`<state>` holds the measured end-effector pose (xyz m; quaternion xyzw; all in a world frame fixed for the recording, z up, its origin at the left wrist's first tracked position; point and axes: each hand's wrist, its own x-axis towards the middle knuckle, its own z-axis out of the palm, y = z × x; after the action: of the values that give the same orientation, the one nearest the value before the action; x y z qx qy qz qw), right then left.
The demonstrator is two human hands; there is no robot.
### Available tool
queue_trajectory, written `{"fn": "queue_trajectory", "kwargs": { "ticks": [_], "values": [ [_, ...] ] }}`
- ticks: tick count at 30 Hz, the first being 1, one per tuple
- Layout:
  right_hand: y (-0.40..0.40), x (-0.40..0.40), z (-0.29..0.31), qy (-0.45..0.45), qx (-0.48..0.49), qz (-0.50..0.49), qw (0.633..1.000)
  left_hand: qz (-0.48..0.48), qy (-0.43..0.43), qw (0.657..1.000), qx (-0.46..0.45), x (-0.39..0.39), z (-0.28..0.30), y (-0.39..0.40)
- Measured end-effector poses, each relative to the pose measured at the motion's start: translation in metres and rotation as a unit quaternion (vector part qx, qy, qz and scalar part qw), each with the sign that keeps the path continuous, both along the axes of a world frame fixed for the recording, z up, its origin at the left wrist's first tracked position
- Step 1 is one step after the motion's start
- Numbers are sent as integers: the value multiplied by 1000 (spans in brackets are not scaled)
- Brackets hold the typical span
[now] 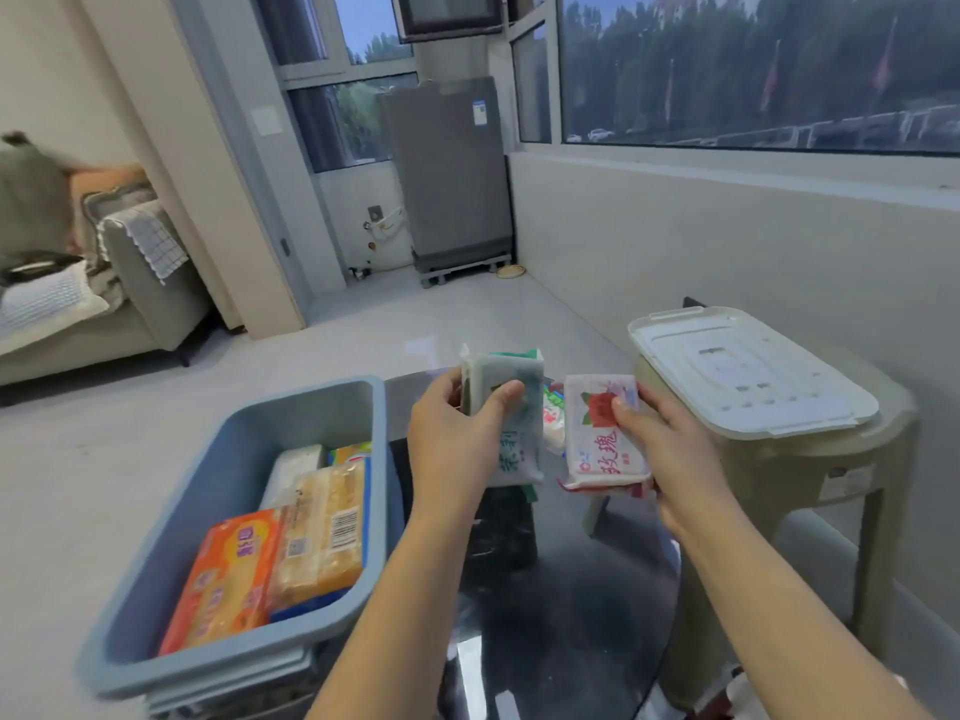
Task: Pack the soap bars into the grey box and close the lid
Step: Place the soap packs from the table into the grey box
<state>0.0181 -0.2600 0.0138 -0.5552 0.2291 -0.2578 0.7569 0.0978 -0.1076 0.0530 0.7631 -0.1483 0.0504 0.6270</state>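
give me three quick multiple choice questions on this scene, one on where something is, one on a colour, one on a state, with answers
1. Where is the white lid?
A. on the box
B. on the beige stool
C. on the floor

2. What colour is the flower on the soap bar in the right hand?
A. red
B. blue
C. yellow

3. What state is the grey box in?
A. shut
B. open and bare
C. open with soap packs inside

Answers:
1 B, the lid lies flat on top of the stool at the right.
2 A, a red flower shows on the white wrapper.
3 C, no lid is on it and the orange pack and others lie inside, while the left hand holds a green-printed soap bar.
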Motion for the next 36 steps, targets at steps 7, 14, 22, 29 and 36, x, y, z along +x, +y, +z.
{"fn": "queue_trajectory", "kwargs": {
  "ticks": [7,14,22,29,36],
  "values": [
    [70,21,18,-29,60,100,993,-32,103,986,-125,5,42,86],
    [120,51,23,-23,74,155,985,-5,179,971,-159,44,48,152],
    [151,91,42,0,50,172,984,92,228,965,-86,103,26,179],
    [151,99,43,17,42,178,983,128,160,967,152,131,5,162],
    [149,102,43,43,4,191,981,118,165,947,251,128,0,162]
  ]
}}
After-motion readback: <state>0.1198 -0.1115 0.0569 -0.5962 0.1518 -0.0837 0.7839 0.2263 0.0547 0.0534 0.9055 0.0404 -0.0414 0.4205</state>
